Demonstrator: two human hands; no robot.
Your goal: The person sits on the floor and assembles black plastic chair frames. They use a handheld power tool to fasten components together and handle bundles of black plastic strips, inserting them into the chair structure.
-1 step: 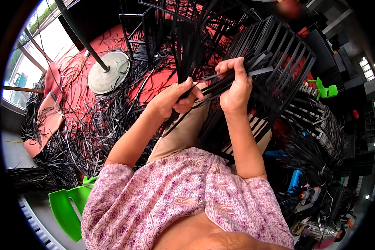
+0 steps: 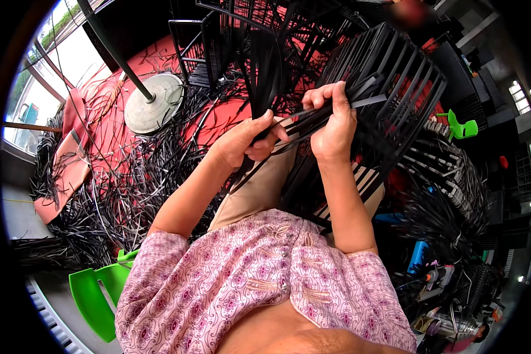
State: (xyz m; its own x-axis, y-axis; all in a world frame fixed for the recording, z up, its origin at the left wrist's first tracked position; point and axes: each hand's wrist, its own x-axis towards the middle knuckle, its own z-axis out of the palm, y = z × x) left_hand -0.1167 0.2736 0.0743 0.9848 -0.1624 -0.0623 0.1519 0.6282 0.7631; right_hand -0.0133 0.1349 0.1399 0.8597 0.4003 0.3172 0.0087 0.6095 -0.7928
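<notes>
Both hands are up in front, and it's all about the flat black strips [image 2: 304,125]! They run from one hand to the other, above the tan trousers [image 2: 251,194]. The left hand [image 2: 248,138] is curled round its end of the bunch, thumb along the top, a few loose tails dropping below the fist. The right hand [image 2: 334,130] is higher, fingers bent in narrow around the same strips, and one pale grey end [image 2: 369,101] pokes out past it to the right.

Just beyond that right hand stands a slatted black frame [image 2: 416,71], tilted in view. A hanging sheaf of black strips [image 2: 265,71] drops from the far side toward the left fist.

Down on the red floor covering [image 2: 218,121], toward its far left edge, sits a round grey base [image 2: 159,115] with a dark pole [image 2: 115,50] rising from it. A heap of loose strips [image 2: 141,183] sprawls over the near left corner.

Bright green chair [image 2: 94,301] at the left elbow! Over on the right, a blue cylinder [image 2: 418,256] lies among clutter; below it there's a clear cylindrical container [image 2: 454,323], contents too small to make out.
</notes>
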